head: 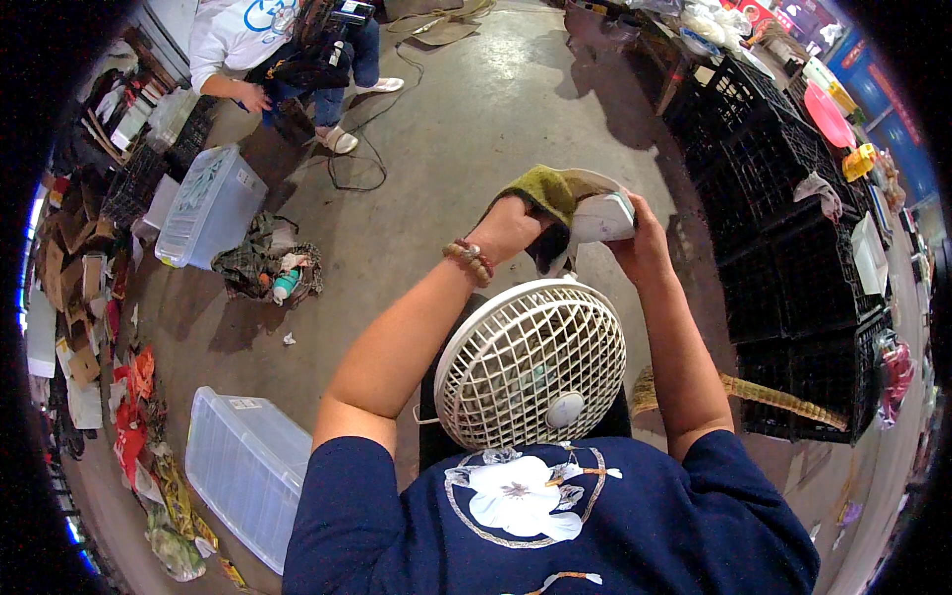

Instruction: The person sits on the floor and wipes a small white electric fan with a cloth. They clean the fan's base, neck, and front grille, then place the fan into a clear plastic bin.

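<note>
A white electric fan [529,364] with a round grille rests at my lap, its grille tilted towards me. Beyond it, my left hand [513,227], with a beaded bracelet at the wrist, grips a cloth [549,190] that is olive green and dark. On the right, the fingers of my right hand [643,242] close around the edge of a pale, rounded piece [604,217] with a faint printed pattern. Cloth and pale piece touch each other between my hands; whether they are joined I cannot tell. My left fingertips are partly hidden by the cloth.
Clear plastic bins [212,204] stand to the left, near a bundle of checked cloth [268,260] with a turquoise bottle. Stacked black crates [773,268] line the right, with a straw broom [781,398] beside them. At upper left a person [245,44] sits near a floor cable [383,160].
</note>
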Demonstrator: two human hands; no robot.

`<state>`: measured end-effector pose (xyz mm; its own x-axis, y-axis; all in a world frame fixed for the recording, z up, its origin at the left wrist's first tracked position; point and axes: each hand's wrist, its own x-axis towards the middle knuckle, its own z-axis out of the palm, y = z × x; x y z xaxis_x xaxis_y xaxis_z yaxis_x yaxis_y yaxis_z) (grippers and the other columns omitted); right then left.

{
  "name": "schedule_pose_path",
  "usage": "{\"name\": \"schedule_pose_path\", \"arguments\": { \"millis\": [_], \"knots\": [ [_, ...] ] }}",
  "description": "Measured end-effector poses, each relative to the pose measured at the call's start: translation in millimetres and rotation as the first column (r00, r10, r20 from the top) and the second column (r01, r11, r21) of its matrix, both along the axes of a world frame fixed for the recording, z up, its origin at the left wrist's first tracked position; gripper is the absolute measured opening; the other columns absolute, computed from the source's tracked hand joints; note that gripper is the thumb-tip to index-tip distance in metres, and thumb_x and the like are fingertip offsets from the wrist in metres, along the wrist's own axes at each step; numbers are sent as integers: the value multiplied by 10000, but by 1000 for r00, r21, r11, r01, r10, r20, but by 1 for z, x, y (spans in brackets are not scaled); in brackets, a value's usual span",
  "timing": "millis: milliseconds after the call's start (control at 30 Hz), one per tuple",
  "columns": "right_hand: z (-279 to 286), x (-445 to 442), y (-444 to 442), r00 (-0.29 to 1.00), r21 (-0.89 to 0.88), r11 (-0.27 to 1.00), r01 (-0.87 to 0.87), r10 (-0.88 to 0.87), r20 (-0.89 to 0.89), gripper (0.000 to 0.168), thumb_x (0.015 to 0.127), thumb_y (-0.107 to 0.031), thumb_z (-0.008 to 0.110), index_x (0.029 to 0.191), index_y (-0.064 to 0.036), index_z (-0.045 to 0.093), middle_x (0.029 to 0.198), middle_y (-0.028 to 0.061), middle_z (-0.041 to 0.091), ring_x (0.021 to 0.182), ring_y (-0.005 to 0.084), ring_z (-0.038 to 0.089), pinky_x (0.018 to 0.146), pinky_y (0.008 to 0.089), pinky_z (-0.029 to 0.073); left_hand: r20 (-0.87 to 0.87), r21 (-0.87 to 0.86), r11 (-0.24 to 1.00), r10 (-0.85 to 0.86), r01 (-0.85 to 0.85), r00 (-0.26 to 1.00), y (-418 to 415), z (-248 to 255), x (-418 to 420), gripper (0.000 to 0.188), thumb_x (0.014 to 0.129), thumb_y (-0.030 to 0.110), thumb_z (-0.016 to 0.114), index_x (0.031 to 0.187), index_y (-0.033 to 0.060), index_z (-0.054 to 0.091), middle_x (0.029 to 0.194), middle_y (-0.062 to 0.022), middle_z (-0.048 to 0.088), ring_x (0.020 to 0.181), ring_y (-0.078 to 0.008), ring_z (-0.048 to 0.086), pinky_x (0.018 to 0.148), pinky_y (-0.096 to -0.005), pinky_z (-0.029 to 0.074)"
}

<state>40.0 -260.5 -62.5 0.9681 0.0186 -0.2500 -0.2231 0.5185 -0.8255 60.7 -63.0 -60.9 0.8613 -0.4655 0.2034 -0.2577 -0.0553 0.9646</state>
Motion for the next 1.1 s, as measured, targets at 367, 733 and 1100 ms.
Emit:
{"name": "schedule_pose_path", "arguments": {
  "millis": [367, 733, 1100],
  "knots": [
    [-4, -3, -2, 1000, 52, 999, -2, 1, 12, 269, 870, -288, 424, 1029, -99, 532, 984, 57, 570, 918, 196, 532, 797, 359, 432, 177, -90, 983, -142, 160, 974, 15, -24, 3, 335, 730, -47, 532, 1056, 24, 500, 1055, -67, 536, 976, -140, 488, 869, -274, 385],
    [16, -13, 9, 996, -5, 1000, -19, 20, 91, 275, 886, -283, 383, 1038, -88, 505, 988, 63, 554, 933, 205, 523, 806, 363, 432, 446, 438, 893, -119, -101, 887, 1, 3, -7, 351, 759, 233, 566, 1063, 67, 513, 1063, -150, 526, 981, -315, 491, 819, -375, 400],
    [8, -9, 1, 989, 24, 997, -73, 69, 134, 350, 875, -271, 378, 1150, -83, 486, 1051, 74, 550, 956, 182, 507, 818, 339, 416, 303, 52, 999, -25, 10, 953, 26, -48, -2, 372, 743, 56, 541, 1112, 43, 496, 1084, -99, 525, 988, -208, 508, 858, -296, 395]
  ]
}}
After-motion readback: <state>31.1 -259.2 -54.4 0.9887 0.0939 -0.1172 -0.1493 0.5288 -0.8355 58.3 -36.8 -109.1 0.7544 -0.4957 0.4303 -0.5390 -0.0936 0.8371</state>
